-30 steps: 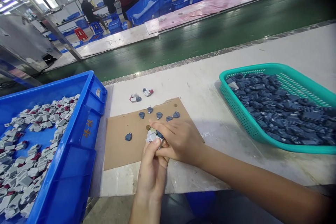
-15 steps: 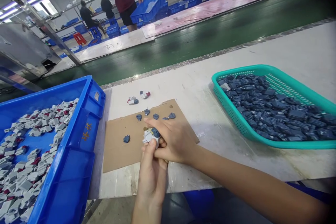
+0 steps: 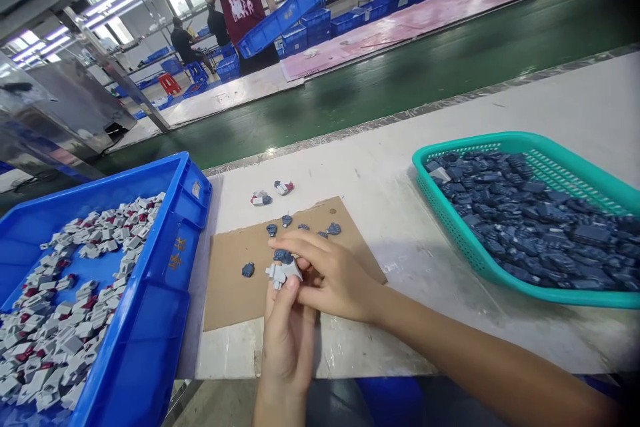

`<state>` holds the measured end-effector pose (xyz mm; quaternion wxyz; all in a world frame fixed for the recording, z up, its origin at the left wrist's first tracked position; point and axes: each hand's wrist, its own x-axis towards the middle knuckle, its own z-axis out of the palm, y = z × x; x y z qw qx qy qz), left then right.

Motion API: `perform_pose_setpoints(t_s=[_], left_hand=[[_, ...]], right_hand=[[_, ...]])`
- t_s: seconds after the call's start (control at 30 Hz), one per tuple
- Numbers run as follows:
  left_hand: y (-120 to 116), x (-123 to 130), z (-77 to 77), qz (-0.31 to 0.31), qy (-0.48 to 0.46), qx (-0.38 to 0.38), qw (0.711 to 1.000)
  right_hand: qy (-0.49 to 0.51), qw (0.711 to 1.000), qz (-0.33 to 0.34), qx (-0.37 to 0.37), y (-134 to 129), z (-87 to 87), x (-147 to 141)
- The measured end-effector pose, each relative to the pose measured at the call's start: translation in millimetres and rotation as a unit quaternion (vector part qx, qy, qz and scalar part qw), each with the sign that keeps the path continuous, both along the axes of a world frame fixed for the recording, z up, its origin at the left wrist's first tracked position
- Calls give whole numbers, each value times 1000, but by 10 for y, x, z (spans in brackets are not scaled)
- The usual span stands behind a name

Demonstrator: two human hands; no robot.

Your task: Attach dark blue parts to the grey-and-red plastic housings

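My left hand (image 3: 287, 327) is closed around a light grey plastic toy part (image 3: 283, 273), its thumb pressed on top. A dark blue toy piece (image 3: 283, 256) sits against the grey part, under the fingers of my right hand (image 3: 337, 273). That hand is closed in a pinch from the right side; its fingertips are partly hidden. Both hands are over a brown cardboard sheet (image 3: 230, 300). Several small dark blue fist-shaped pieces lie on it, one (image 3: 248, 269) left of my hands and another (image 3: 333, 229) toward the back right.
A blue crate (image 3: 150, 320) of grey and dark red parts stands on the left. On the right, a green basket (image 3: 450, 233) holds dark blue pieces. Two assembled parts (image 3: 261, 198) lie behind the cardboard. Across the green conveyor belt (image 3: 350, 93) a person (image 3: 240, 0) holds a blue crate.
The view has shifted slightly. My hands stay together, and the dark blue piece on the grey part shows more clearly. The person across the belt has tilted the blue crate.
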<state>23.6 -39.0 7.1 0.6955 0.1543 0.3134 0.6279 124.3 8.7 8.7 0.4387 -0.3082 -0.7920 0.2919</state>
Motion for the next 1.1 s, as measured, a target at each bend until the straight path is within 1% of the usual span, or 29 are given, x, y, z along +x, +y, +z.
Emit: perform_pose_setpoints(t_s=[0.07, 0.13, 0.2, 0.27, 0.33, 0.4, 0.47, 0.53, 0.57, 0.6, 0.63, 0.67, 0.73, 0.77, 0.83, 0.9, 0.97, 1.1], left_hand=[[-2, 0, 5, 9, 48, 21, 999], [4, -10, 5, 27, 101, 45, 993], [16, -35, -9, 49, 163, 52, 984], [29, -79, -41, 66, 237, 43, 968], [38, -141, -76, 98, 323, 49, 940], [39, -209, -96, 142, 394, 85, 904], [27, -271, -85, 173, 445, 132, 869], [6, -310, -49, 185, 474, 154, 847], [-6, -318, -27, 192, 481, 157, 841], [-16, -319, -6, 200, 483, 155, 838], [-25, -313, 12, 207, 479, 152, 840], [-31, -302, 26, 209, 469, 152, 845], [-33, -269, 37, 196, 444, 158, 860], [-30, -251, 37, 185, 434, 164, 866], [-17, -220, 26, 171, 426, 175, 871], [6, -205, 12, 172, 441, 182, 862], [33, -213, 2, 179, 466, 190, 846], [78, -276, 12, 152, 513, 205, 819]], right_hand=[[3, 998, 30, -53, 2, 23, 9], [7, 993, 71, -91, 8, 48, 18], [17, 988, 116, -104, 10, 70, 22], [27, 984, 144, -106, 3, 80, 18], [40, 982, 141, -116, -8, 80, 13], [64, 978, 135, -145, -13, 81, 15], [93, 962, 139, -216, -5, 93, 24], [101, 934, 169, -299, 10, 109, 34], [93, 924, 188, -320, 16, 114, 37], [80, 921, 202, -322, 19, 114, 38], [64, 928, 204, -305, 18, 108, 36], [50, 942, 191, -273, 14, 96, 32], [24, 971, 131, -197, 1, 60, 22], [15, 982, 100, -160, -4, 40, 18], [1, 993, 64, -98, -6, 6, 15], [-3, 997, 49, -57, 7, -14, 19], [-4, 999, 34, -35, 28, -18, 23], [-35, 999, 9, -6, 49, 24, 44]])
